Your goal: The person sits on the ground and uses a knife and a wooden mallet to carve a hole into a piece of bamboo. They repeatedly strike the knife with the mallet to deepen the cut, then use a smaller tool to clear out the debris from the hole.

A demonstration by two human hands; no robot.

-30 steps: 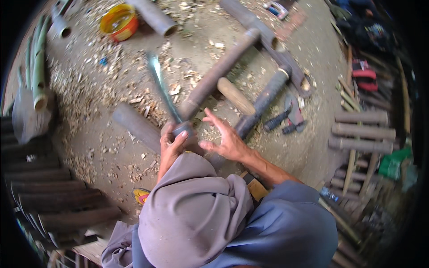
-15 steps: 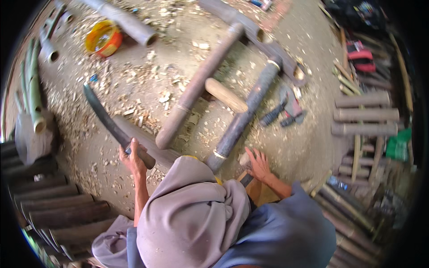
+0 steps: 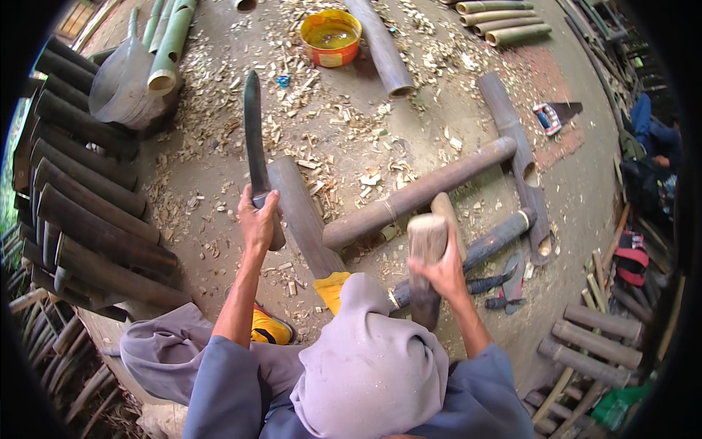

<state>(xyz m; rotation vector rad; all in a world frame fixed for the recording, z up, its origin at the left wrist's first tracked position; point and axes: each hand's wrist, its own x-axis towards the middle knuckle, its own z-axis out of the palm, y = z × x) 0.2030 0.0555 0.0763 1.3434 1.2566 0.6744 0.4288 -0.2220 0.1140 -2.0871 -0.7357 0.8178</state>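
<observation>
My left hand (image 3: 257, 219) is closed round the wooden handle of a machete (image 3: 254, 132), its dark, slightly curved blade pointing up and away from me. In my right hand (image 3: 444, 272) is a thick wooden mallet (image 3: 426, 245), club-shaped, with a pale worn end toward the top; my fingers wrap its side. Beyond the hands, several bamboo poles lie joined or resting against one another: a brown pole (image 3: 424, 192), a dark pole (image 3: 486, 245), a notched pole (image 3: 523, 172) and a greyish pole (image 3: 303, 212). Behind the mallet shows a short pale wooden piece (image 3: 446, 208), partly hidden.
A yellow-orange tub (image 3: 330, 55) stands on the chip-strewn floor. Dark split bamboo lengths (image 3: 110, 227) are stacked at left, beside green poles (image 3: 167, 58). Dark-handled tools (image 3: 504, 284) lie right of the poles. Short poles (image 3: 596, 344) are piled at right. My shoe (image 3: 270, 327) is yellow.
My right hand has taken hold of the mallet and raised it from beside my leg. The machete now points more upright. The whole view has turned toward the left.
</observation>
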